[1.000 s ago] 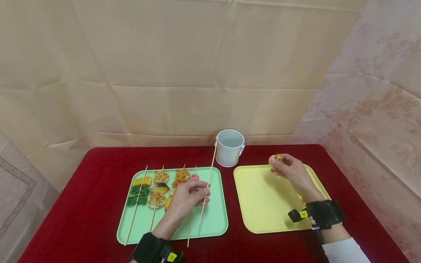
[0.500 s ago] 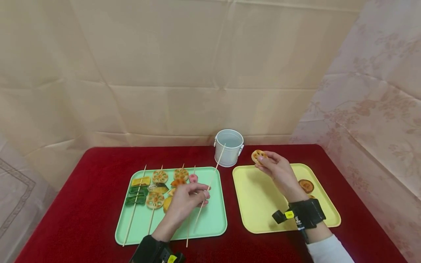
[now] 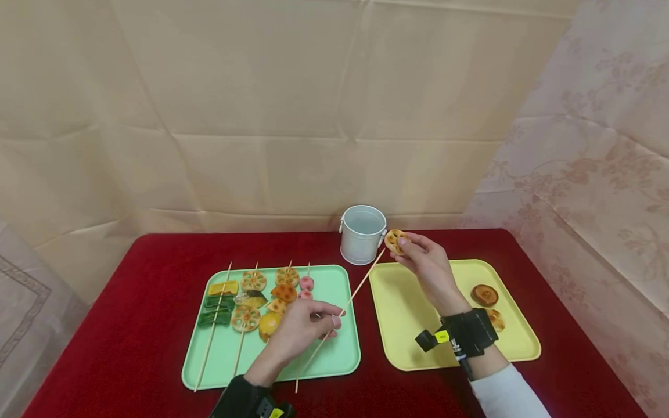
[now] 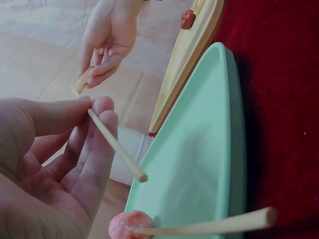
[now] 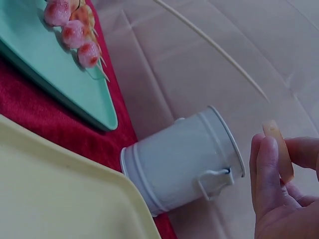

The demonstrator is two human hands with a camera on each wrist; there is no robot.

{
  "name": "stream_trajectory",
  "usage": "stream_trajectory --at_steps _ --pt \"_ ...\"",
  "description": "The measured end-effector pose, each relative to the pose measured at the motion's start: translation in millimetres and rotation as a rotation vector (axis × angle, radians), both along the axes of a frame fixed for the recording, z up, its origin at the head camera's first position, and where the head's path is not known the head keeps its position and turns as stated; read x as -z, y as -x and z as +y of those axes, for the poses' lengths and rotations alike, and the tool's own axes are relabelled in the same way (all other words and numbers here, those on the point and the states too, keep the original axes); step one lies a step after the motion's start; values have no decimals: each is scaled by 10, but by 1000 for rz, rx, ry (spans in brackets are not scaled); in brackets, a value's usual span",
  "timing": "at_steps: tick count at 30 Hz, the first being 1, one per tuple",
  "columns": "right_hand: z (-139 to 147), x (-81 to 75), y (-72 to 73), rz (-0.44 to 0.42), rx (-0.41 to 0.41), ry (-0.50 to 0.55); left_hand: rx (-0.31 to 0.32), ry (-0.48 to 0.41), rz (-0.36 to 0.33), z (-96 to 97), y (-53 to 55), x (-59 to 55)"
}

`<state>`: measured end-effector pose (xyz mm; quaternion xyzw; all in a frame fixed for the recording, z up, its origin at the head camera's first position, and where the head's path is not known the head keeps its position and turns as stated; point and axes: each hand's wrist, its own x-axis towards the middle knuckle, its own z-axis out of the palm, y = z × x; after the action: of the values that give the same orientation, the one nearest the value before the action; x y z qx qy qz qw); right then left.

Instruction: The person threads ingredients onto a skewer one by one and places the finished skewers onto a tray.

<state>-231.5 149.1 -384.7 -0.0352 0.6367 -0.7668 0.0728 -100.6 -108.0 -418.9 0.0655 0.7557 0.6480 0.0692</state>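
Between thumb and fingers my left hand [image 3: 305,328] pinches a thin wooden skewer [image 3: 364,278], which slants up to the right above the green tray [image 3: 342,351]. My right hand [image 3: 431,270] pinches a round lotus root slice [image 3: 392,242] by its edge, over the far side of the yellow tray [image 3: 399,325]. In the right wrist view the slice [image 5: 279,152] is seen edge-on, and the bare skewer tip [image 5: 264,96] points toward it with a small gap. The left wrist view shows the skewer's blunt end [image 4: 141,177] past my fingers.
Loaded skewers lie on the green tray: green vegetable pieces [image 3: 216,310], lotus slices [image 3: 245,318] and pink balls [image 3: 306,283] among them. A white bucket [image 3: 362,238] stands behind the trays. On the yellow tray lie a brown round piece [image 3: 484,295] and a pale browned piece [image 3: 495,319].
My right hand has carried the lotus root slice leftward from above the yellow tray toward the skewer. The skewer in my left hand has tilted further right, its tip lower and nearer the slice.
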Motion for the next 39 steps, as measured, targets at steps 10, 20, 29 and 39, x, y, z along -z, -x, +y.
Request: stream_trajectory --at_steps 10,20,29,39 --pt "-89 -32 -31 -19 8 -69 28 25 -10 11 -9 13" --pt "-85 -33 -56 0 -5 -132 19 22 -10 15 -27 22" --pt "-140 -21 -100 45 -37 -210 -3 -11 -51 39 -15 28" --pt "-226 -5 -188 51 -59 -236 -58 34 -31 85 -17 34"
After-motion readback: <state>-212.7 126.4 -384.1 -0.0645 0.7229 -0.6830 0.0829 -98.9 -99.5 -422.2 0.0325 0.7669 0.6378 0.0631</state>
